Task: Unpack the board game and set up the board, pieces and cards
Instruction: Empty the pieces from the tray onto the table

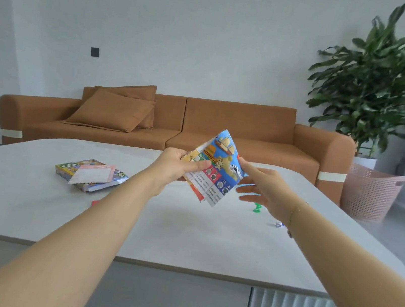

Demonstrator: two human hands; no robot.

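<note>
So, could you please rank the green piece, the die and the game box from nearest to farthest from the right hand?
1. Green piece, just below the right hand.
2. Die, lower, beside the wrist.
3. Game box, far across on the left.

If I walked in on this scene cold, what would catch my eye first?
Most likely the folded, brightly printed game board held up over the middle of the white table, gripped by the left hand while the right hand touches its other edge with straight fingers. Next, the game box lying on the table's left side, then the long orange sofa behind and the big leafy plant at the right.
</note>
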